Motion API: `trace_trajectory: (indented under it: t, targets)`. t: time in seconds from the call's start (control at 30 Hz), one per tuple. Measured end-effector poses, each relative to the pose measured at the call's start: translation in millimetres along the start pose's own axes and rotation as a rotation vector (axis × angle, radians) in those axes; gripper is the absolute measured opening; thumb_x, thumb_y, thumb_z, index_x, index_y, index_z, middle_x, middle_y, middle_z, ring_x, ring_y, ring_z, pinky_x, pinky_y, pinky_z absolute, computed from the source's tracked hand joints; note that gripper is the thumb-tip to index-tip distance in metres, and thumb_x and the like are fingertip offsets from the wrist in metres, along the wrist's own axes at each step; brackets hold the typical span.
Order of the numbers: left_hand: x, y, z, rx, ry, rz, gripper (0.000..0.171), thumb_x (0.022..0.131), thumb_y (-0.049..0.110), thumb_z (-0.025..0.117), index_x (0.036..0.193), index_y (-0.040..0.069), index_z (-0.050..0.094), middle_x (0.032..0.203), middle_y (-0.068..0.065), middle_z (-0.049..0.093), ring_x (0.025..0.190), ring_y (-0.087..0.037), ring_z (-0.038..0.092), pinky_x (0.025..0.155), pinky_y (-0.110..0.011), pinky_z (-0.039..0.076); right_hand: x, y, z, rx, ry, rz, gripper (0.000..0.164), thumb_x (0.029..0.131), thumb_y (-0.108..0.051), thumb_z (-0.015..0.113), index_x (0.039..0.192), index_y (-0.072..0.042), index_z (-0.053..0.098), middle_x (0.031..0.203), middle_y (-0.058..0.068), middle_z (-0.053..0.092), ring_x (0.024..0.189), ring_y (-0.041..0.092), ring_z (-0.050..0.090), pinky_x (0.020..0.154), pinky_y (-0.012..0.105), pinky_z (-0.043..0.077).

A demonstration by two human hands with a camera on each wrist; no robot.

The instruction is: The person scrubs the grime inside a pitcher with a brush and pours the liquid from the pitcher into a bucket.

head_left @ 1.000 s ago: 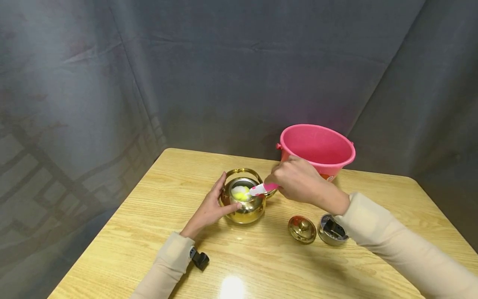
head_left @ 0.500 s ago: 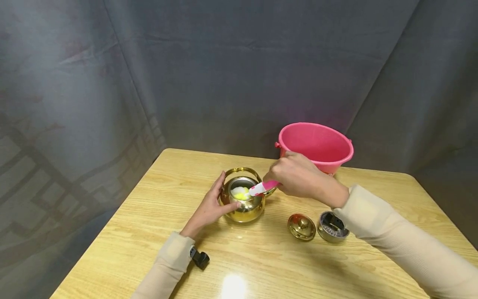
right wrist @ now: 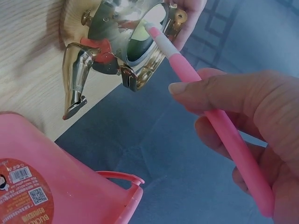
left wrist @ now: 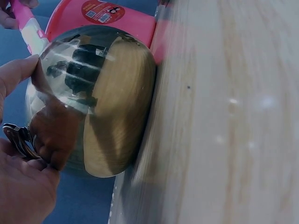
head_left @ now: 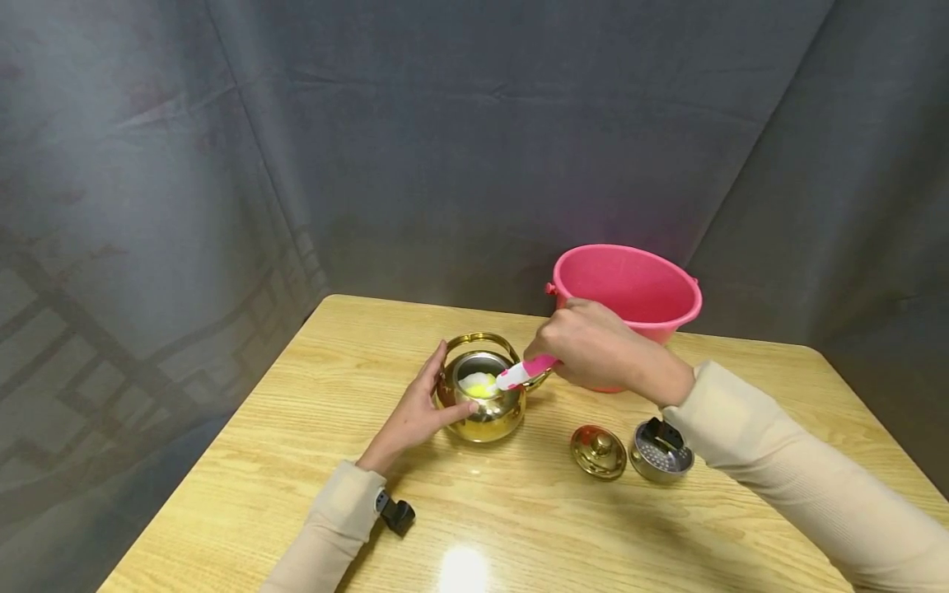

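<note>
A shiny gold teapot (head_left: 485, 427) stands lidless on the table, its arched handle (head_left: 478, 337) folded toward the back. My left hand (head_left: 410, 417) holds it from the left, the thumb on the near shoulder by the opening and the fingers along the far left side. My right hand (head_left: 593, 346) grips the pink-and-white handle (right wrist: 229, 140) of a sponge brush. The brush's white-and-yellow sponge head (head_left: 476, 385) sits inside the teapot's mouth. In the right wrist view the spout (right wrist: 76, 77) points away from the left hand.
A pink bucket (head_left: 626, 284) stands behind my right hand. Right of the teapot, a gold lid (head_left: 599, 453) lies beside a round metal strainer (head_left: 662, 458) with a perforated base, partly under my right wrist. A dark curtain (head_left: 474, 165) hangs behind the table.
My right hand has shifted slightly with the brush handle, the sponge staying in the teapot. More of the strainer shows under the right wrist. The left hand keeps its hold.
</note>
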State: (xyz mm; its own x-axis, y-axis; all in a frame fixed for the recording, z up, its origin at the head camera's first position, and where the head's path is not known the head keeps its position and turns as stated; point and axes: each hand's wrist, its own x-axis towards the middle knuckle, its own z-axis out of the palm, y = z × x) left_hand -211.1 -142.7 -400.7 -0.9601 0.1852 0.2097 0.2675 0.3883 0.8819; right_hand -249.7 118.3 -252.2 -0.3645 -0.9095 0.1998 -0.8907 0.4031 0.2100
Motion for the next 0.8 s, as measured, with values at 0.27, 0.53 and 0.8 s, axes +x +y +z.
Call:
trace_trajectory:
  t: [0.27,0.53,0.8]
  targets:
    - [0.0,-0.3,0.3,0.009,0.003,0.003,0.107,0.08,0.031,0.081,0.157,0.016,0.008,0.16,-0.01,0.008,0.142,-0.031,0.021,0.113,-0.043,0.02,5,4,-3,0.024,-0.036,-0.014,0.039,0.068,0.009,0.072,0.065,-0.026,0.057,0.06,-0.013,0.055,0.054,0.01,0.047,0.056,0.031,0.042]
    - [-0.3,-0.3,0.9,0.033,0.011,0.011,0.106,0.08,0.033,0.081,0.157,0.015,0.009,0.16,-0.013,0.008,0.141,-0.033,0.021,0.113,-0.043,0.021,10,8,-7,0.031,-0.071,-0.017,0.037,0.068,0.011,0.066,0.064,-0.025,0.058,0.057,-0.015,0.047,0.054,0.011,0.043,0.052,0.029,0.039]
    - [0.9,0.1,2.0,0.018,0.016,0.017,0.106,0.08,0.029,0.081,0.157,0.014,0.009,0.16,-0.013,0.008,0.138,-0.037,0.028,0.112,-0.045,0.024,20,11,-14,0.018,-0.145,0.009,0.036,0.071,0.006,0.075,0.063,-0.025,0.059,0.056,-0.015,0.046,0.057,0.013,0.042,0.052,0.028,0.037]
